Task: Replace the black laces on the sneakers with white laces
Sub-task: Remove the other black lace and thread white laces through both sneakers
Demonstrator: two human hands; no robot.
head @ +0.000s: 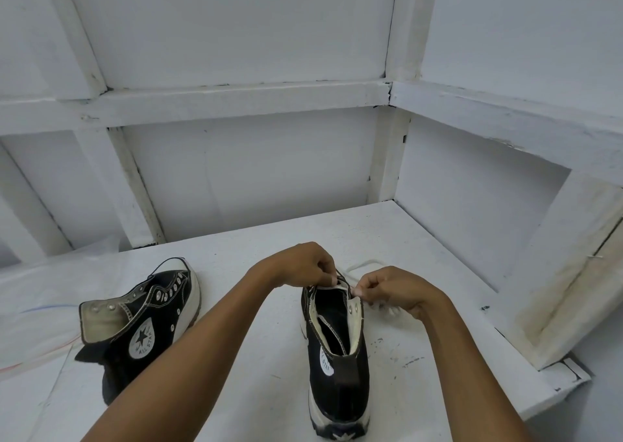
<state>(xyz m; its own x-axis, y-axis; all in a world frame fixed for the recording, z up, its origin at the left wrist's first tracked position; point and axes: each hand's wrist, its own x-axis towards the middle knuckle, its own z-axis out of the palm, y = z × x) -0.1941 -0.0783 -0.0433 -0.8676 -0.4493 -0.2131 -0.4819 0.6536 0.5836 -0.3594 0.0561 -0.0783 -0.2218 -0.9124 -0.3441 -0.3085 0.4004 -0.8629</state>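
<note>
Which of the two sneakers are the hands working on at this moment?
The right sneaker, upright with its heel toward the camera: the left hand and right hand pinch at its eyelet area. The left sneaker lies tipped over, untouched.

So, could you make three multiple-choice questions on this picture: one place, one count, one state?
1. Where does the tilted sneaker lie, seen from the upright sneaker?
A. to its left
B. to its right
C. on top of it
2. How many sneakers are on the table?
A. one
B. two
C. three
3. What do the left hand and the right hand do?
A. rest flat
B. pinch a lace at the upright sneaker's front
C. lift the tilted sneaker
Answers: 1 A, it lies at the person's left; 2 B, one pair shows; 3 B, both hands' fingers curl at the eyelets.
</note>
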